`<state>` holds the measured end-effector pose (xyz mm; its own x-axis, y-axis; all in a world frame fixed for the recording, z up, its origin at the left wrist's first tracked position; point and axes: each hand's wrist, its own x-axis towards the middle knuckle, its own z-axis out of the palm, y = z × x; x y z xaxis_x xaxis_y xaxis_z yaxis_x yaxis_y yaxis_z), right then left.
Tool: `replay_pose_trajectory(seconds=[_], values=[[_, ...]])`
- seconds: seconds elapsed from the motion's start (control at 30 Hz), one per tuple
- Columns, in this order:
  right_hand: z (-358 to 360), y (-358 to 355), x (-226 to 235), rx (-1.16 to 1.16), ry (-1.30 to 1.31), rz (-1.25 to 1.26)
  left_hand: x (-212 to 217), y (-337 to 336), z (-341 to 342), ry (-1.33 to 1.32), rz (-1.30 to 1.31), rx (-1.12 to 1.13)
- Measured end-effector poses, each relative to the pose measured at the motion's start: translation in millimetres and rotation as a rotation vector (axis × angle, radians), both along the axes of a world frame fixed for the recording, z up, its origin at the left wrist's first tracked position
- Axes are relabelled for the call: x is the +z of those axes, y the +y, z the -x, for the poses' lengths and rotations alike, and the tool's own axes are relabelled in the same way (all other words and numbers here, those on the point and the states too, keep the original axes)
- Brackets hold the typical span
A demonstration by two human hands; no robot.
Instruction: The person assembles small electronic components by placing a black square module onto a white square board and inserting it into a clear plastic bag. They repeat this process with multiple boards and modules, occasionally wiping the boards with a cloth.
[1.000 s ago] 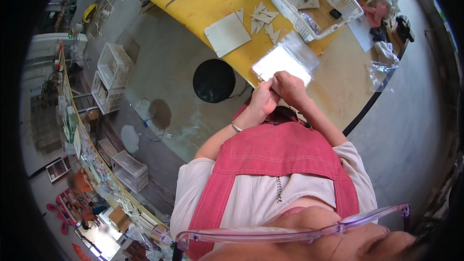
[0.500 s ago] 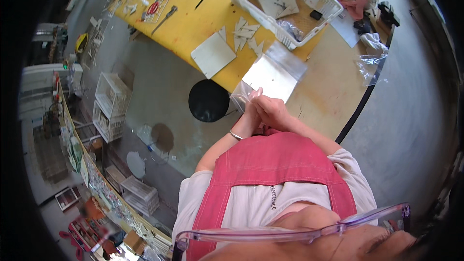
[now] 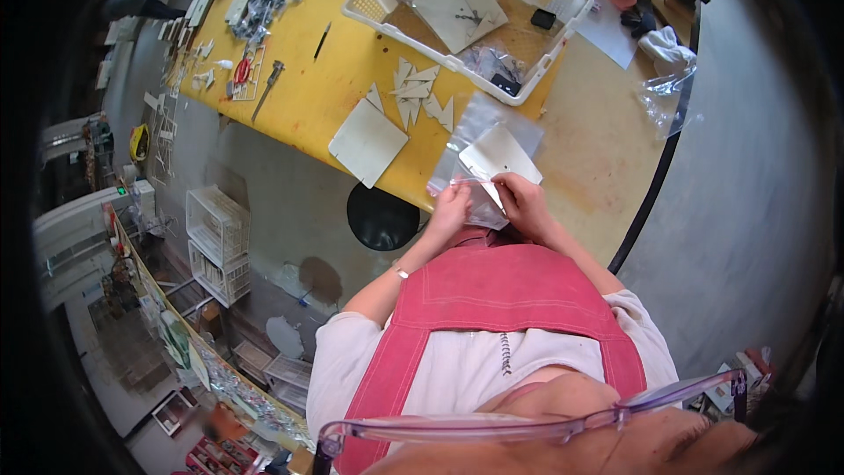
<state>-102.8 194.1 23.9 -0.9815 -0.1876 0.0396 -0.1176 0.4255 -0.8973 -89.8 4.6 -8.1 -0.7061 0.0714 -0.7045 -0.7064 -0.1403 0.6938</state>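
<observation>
L hand (image 3: 454, 205), R hand (image 3: 521, 199) now apart; bag (image 3: 483, 209) btwn.

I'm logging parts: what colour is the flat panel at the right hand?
White. The flat panel shows best in the head view.

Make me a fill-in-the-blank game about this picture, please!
The left hand pinches a clear plastic ____.
The flat panel at the right hand is coloured ____.
Most loose pieces beside the basket are shaped like ____.
The stool beside the table is coloured ____.

Missing words: bag; white; triangles; black.
</observation>
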Motion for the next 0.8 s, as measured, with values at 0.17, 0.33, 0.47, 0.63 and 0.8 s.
replay_pose_trajectory(seconds=[0.17, 0.33, 0.47, 0.63, 0.8], values=[[8, 9, 10, 0.014, -0.037, 0.07, 99, -37, 120, 0.513, 0.238, -0.229], [18, 11, 27, 0.01, -0.074, 0.073, 19, 16, 303, 0.895, 0.55, -0.687], [23, 17, 39, -0.065, -0.085, 0.053, -71, 68, 369, 0.857, 0.843, -1.194], [22, 20, 44, -0.144, -0.119, 0.043, -116, 90, 384, 0.822, 1.077, -1.344], [23, 20, 37, -0.161, -0.113, 0.06, -104, 92, 383, 0.991, 1.002, -1.397]])
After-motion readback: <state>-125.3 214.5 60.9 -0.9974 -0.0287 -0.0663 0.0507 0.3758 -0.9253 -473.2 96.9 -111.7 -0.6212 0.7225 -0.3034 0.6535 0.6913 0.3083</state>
